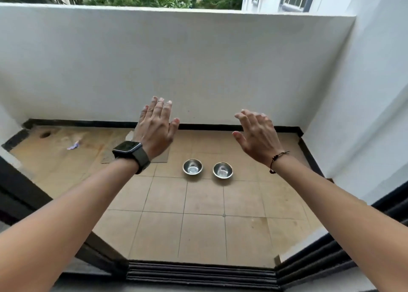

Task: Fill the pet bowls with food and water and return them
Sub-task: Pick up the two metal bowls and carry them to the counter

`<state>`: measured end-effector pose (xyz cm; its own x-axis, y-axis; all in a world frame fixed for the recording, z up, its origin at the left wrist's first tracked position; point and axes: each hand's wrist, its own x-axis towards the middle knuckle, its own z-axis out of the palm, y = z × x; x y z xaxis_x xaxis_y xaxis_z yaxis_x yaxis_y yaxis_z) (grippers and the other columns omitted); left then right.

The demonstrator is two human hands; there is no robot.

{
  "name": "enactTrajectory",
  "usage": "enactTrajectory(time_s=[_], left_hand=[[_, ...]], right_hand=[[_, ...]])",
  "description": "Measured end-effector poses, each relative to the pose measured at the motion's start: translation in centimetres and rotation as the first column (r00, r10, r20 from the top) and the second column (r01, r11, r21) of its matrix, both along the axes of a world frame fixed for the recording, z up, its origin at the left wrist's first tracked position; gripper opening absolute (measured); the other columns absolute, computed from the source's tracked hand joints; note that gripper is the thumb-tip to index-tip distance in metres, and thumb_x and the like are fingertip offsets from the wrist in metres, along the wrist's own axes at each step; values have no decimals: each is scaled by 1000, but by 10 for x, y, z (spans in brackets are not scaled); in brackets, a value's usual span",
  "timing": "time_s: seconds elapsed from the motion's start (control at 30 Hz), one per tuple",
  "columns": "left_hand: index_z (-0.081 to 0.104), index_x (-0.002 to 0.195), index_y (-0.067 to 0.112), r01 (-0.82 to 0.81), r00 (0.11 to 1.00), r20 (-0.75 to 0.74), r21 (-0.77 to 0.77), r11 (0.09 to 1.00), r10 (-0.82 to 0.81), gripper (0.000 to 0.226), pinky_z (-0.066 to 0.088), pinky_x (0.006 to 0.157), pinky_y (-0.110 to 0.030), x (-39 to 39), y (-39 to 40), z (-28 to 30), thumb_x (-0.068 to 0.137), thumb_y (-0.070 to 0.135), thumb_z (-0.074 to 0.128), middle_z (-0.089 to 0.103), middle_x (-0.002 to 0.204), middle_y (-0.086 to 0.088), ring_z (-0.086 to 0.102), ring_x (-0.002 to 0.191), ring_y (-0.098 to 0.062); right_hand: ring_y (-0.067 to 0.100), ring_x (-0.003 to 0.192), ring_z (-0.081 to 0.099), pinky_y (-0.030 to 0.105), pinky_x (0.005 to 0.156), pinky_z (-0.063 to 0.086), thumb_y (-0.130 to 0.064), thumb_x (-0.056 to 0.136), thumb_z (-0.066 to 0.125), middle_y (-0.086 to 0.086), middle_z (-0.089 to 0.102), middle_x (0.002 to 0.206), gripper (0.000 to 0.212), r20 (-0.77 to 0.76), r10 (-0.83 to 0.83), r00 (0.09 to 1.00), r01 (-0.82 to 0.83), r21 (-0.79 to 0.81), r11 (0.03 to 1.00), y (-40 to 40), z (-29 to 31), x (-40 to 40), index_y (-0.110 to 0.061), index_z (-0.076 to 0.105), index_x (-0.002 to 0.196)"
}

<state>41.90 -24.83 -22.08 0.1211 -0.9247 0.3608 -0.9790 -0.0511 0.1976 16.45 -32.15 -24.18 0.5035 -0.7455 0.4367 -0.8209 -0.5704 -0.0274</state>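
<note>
Two small shiny steel pet bowls stand side by side on the tan tiled balcony floor, the left bowl point(192, 167) and the right bowl point(222, 170); both look bare inside. My left hand point(154, 126), with a dark watch on its wrist, is stretched out in the air, fingers straight and together, holding nothing. My right hand point(256, 135), a thin black cord at the wrist, is also raised with fingers spread and relaxed, holding nothing. Both hands hover well above the bowls, one on either side of them.
A white parapet wall point(198, 66) closes the balcony ahead and on the right. A dark sliding-door track point(201, 274) lies at my feet. A drain hole point(45, 134), a purple scrap point(74, 146) and a flat mat point(161, 157) are on the floor at the left.
</note>
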Motion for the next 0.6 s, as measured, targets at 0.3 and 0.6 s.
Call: enactTrajectory(time_s=[0.3,0.6], left_hand=[[25,147,4,-27,994,-98,231,973,51,74,6,121,-40,38,-111,-88,86,45,15,23,156,-18,9,148,-27],[28,146,3,-93,971,-176,348,933,162,52,10,119,-43,60,-256,-164,101,30,32,26,155,-18,13,147,-30]], right_hand=[[36,108,59,52,92,43,-43,85,35,18,61,122,56,-1,-71,997,70,213,975,-105,-81,38,-4,58,119],[35,105,59,46,87,44,-46,84,28,15,60,120,61,-75,-88,993,109,372,922,-251,-166,51,-6,57,119]])
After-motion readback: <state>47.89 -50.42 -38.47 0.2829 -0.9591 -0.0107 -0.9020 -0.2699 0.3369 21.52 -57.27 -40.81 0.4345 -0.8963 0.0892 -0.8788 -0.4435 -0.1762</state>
